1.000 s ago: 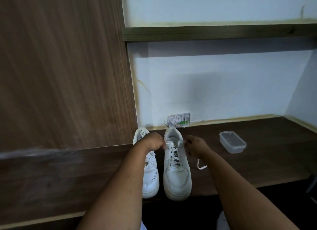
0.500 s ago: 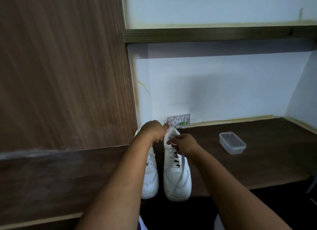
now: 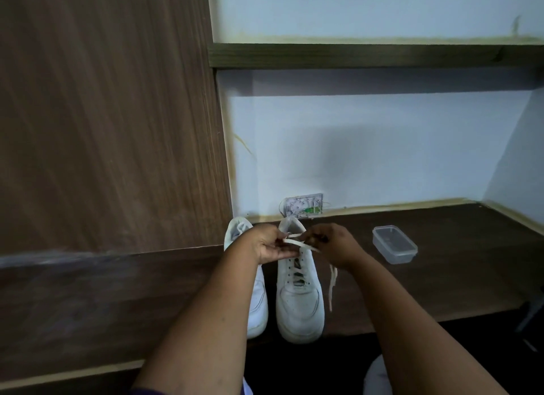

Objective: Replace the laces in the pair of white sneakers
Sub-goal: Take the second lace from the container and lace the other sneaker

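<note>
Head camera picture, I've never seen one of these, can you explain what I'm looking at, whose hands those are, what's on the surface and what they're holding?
There is no machine here. The picture comes from a wide-angle camera worn on a person's head, looking forward and down, so the two bare arms reaching in from the bottom are the wearer's own. On the dark wooden surface stand two white sneakers side by side, toes toward the camera: the left sneaker and the right sneaker. The left hand and right hand meet over the right sneaker's top, each pinching a pale lace. One lace end hangs beside that shoe. A clear plastic container sits to the right, and a small wall plate behind.
</note>
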`<state>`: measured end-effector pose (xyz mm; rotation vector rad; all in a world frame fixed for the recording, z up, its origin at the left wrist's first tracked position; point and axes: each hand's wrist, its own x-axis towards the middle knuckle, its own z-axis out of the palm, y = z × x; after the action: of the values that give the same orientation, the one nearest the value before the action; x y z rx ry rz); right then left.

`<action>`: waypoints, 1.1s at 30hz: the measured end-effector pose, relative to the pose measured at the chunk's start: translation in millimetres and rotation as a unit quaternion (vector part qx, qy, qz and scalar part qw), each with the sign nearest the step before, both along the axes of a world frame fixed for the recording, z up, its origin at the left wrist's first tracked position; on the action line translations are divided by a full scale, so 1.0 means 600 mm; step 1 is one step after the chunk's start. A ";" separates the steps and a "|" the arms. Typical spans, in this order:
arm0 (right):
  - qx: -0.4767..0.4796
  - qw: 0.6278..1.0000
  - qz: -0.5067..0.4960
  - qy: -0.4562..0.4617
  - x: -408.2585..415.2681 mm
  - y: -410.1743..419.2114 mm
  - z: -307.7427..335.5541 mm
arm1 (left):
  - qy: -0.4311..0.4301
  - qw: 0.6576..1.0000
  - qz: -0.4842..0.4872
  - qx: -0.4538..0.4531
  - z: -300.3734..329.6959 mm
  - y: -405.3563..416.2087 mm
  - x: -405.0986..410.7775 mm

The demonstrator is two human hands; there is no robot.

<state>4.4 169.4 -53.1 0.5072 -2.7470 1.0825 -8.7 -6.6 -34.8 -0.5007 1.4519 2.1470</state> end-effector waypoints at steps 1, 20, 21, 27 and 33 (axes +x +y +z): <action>-0.011 1.000 -0.016 -0.006 0.000 0.003 -0.001 | -0.012 0.999 0.010 0.035 -0.007 -0.002 -0.004; -0.198 0.970 -0.138 0.030 -0.019 -0.050 -0.026 | 0.519 0.635 -0.016 -0.572 -0.029 0.007 0.014; -0.202 0.968 -0.143 0.037 -0.022 -0.051 -0.027 | 0.525 0.627 -0.012 -0.576 -0.036 0.004 0.011; -0.180 0.972 -0.144 0.049 -0.024 -0.040 -0.029 | 0.524 0.615 -0.014 -0.590 -0.047 0.008 -0.002; -0.185 0.970 -0.132 0.087 -0.025 -0.024 -0.018 | 0.231 0.940 -0.031 -0.251 -0.009 0.025 0.011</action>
<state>-10.8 155.1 -64.0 0.1685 -2.3029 1.3605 -2.0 8.5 -40.4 -0.1092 2.2646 1.9093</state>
